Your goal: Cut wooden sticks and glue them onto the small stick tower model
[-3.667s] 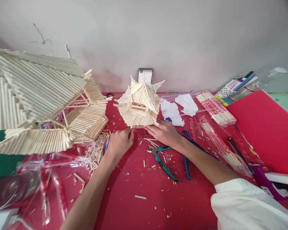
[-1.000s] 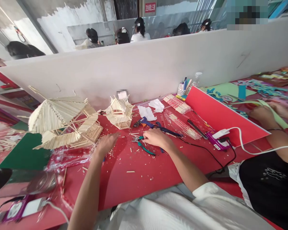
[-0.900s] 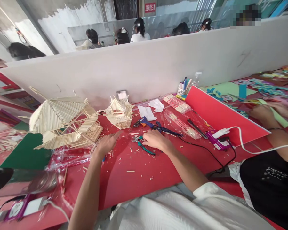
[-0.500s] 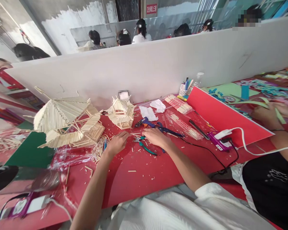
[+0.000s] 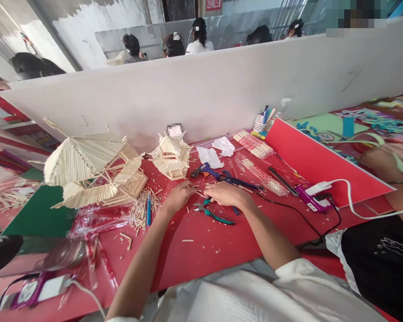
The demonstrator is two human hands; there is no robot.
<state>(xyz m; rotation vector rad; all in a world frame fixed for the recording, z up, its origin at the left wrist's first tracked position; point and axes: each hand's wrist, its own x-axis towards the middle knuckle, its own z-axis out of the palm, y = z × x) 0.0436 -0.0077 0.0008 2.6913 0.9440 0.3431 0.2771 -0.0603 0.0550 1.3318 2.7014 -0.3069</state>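
My left hand [image 5: 182,196] is closed, its fingertips pinching a thin wooden stick [image 5: 200,194] over the table's middle. Facing it from the right is my right hand [image 5: 226,193], fingers bent together; whatever they hold is too small to make out. Green-handled pliers [image 5: 218,217] lie just below my right hand, jaws pointing left. Behind that hand rests a blue glue gun [image 5: 204,170] beside a dark blue hand tool [image 5: 237,180]. A small stick-built pavilion [image 5: 172,157] stands beyond my hands, and a larger stick pavilion [image 5: 90,170] is to the left.
Stick offcuts [image 5: 141,210] and a blue pen [image 5: 149,209] lie left of my hands. Bagged sticks [image 5: 255,143], a red board [image 5: 325,165] and a purple power strip [image 5: 314,199] sit rightward. A white partition [image 5: 201,98] closes the back; another person's arm [image 5: 383,165] works at right.
My left hand has shifted right, closer to my right hand, uncovering the blue pen. The pliers appear slightly further right, and the view has moved a little.
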